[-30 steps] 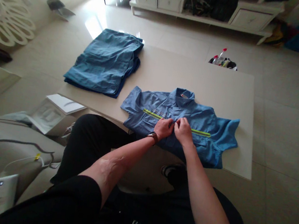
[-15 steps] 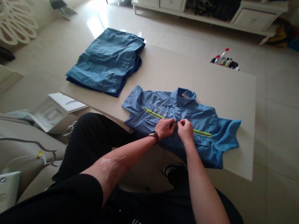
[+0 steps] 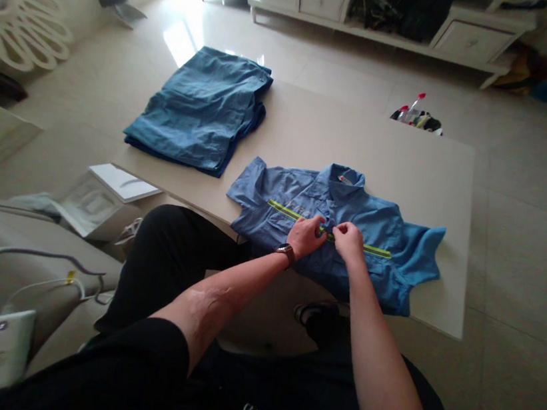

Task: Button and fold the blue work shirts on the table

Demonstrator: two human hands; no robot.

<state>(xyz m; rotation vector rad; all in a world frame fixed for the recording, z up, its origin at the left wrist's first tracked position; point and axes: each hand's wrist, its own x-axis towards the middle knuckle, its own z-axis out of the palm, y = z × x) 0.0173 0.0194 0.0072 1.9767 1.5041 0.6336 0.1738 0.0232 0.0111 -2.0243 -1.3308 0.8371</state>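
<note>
Shirt (image 3: 375,218) under left hand (image 3: 305,236) and right hand (image 3: 349,242) at near table (image 3: 410,162) edge

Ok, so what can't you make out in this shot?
All in the head view:
What's between the fingertips of the left hand and right hand: too small, fingers in the way.
Wording on the collar label: too small.
Lettering on the shirt: blurred.
Lower parts of the bottles: hidden behind the tabletop.
</note>
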